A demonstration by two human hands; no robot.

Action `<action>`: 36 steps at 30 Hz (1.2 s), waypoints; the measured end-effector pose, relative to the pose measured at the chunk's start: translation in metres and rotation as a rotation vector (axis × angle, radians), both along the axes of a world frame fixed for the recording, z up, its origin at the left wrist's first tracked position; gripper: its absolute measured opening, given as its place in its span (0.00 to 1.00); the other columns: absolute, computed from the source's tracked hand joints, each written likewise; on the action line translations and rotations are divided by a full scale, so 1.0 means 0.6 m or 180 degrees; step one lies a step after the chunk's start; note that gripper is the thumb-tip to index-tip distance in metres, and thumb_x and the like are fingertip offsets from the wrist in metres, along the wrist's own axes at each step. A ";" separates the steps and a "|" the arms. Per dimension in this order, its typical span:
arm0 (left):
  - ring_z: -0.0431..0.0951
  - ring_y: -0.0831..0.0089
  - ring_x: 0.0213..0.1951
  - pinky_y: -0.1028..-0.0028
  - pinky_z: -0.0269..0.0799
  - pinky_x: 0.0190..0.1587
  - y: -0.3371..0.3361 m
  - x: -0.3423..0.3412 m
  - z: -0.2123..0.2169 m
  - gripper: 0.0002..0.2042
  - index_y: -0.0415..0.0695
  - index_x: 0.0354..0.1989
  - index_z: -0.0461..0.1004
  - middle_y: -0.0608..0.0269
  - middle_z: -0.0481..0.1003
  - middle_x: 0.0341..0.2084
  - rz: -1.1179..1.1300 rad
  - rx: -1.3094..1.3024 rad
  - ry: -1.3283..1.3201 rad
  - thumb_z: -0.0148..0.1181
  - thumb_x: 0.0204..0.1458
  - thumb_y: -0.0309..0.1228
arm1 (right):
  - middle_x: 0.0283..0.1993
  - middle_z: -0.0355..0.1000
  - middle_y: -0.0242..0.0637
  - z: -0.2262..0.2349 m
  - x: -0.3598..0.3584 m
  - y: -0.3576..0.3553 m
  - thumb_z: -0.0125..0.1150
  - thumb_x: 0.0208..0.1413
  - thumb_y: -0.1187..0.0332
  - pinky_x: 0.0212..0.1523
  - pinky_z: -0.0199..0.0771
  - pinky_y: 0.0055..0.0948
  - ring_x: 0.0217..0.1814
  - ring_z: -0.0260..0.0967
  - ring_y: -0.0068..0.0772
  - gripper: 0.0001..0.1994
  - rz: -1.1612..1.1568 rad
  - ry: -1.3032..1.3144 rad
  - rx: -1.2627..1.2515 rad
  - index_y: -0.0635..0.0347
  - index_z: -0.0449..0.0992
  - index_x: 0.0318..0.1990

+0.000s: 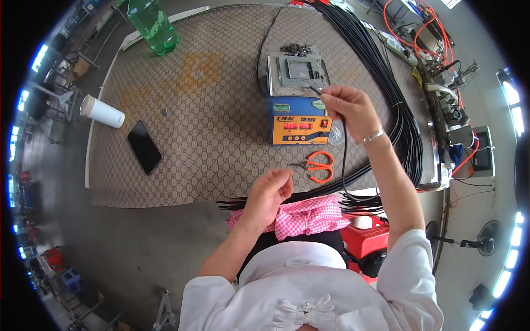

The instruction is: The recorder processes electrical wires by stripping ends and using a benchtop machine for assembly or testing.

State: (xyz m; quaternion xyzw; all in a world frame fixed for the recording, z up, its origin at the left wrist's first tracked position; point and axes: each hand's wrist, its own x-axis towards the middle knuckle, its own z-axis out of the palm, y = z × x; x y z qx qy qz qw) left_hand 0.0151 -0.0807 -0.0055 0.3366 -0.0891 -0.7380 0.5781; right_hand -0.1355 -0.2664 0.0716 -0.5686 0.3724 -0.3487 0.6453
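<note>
Dangling from right hand (353, 109): black cable (345, 144)

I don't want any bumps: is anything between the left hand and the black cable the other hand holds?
Yes: in this view, the orange-handled cutters lie on the table between the left hand and the black cable hanging from the right hand. Whether the hand would clear them, I can't tell.

The patterned table (215, 149) bears a blue-orange machine (300, 132), black cables (406, 138), snips (317, 166) — and a phone (144, 148).
</note>
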 end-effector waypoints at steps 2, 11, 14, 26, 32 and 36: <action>0.67 0.80 0.26 0.80 0.62 0.32 -0.019 -0.001 0.025 0.07 0.41 0.36 0.69 0.69 0.69 0.24 0.0139 -0.0144 -0.0152 0.50 0.52 0.30 | 0.24 0.67 0.28 -0.005 -0.004 0.024 0.59 0.48 0.74 0.22 0.58 0.15 0.22 0.58 0.15 0.07 0.0005 -0.0388 0.0370 0.68 0.73 0.35; 0.68 0.80 0.28 0.78 0.64 0.34 -0.082 -0.025 0.096 0.13 0.42 0.43 0.70 0.69 0.70 0.25 0.0339 -0.0619 0.0008 0.49 0.54 0.36 | 0.27 0.69 0.30 -0.020 -0.020 0.082 0.59 0.47 0.76 0.27 0.62 0.16 0.26 0.62 0.18 0.05 0.0302 -0.1117 0.0759 0.65 0.73 0.34; 0.68 0.79 0.28 0.77 0.65 0.35 -0.088 -0.035 0.107 0.13 0.41 0.42 0.69 0.68 0.70 0.25 0.0329 -0.0590 0.0066 0.48 0.55 0.37 | 0.29 0.70 0.30 -0.027 -0.025 0.089 0.59 0.47 0.76 0.27 0.62 0.15 0.27 0.62 0.18 0.05 0.0333 -0.1201 0.0733 0.65 0.74 0.33; 0.69 0.80 0.27 0.79 0.66 0.34 -0.090 -0.045 0.109 0.09 0.43 0.37 0.70 0.68 0.71 0.25 0.0295 -0.0665 -0.0009 0.48 0.55 0.34 | 0.33 0.71 0.33 -0.045 -0.030 0.102 0.58 0.47 0.79 0.34 0.67 0.18 0.32 0.66 0.19 0.06 0.0269 -0.1232 0.0703 0.65 0.73 0.34; 0.68 0.80 0.28 0.79 0.66 0.34 -0.087 -0.049 0.109 0.08 0.42 0.37 0.71 0.68 0.71 0.25 0.0354 -0.0600 -0.0013 0.49 0.54 0.31 | 0.32 0.71 0.33 -0.055 -0.032 0.105 0.57 0.48 0.77 0.31 0.66 0.18 0.30 0.65 0.19 0.05 0.0362 -0.1384 0.0780 0.64 0.72 0.35; 0.69 0.80 0.28 0.80 0.66 0.34 -0.084 -0.049 0.108 0.07 0.41 0.37 0.71 0.67 0.71 0.25 0.0358 -0.0634 -0.0101 0.50 0.53 0.29 | 0.31 0.71 0.33 -0.053 -0.030 0.115 0.56 0.50 0.74 0.30 0.64 0.18 0.28 0.64 0.19 0.05 0.0368 -0.1581 0.1044 0.64 0.72 0.35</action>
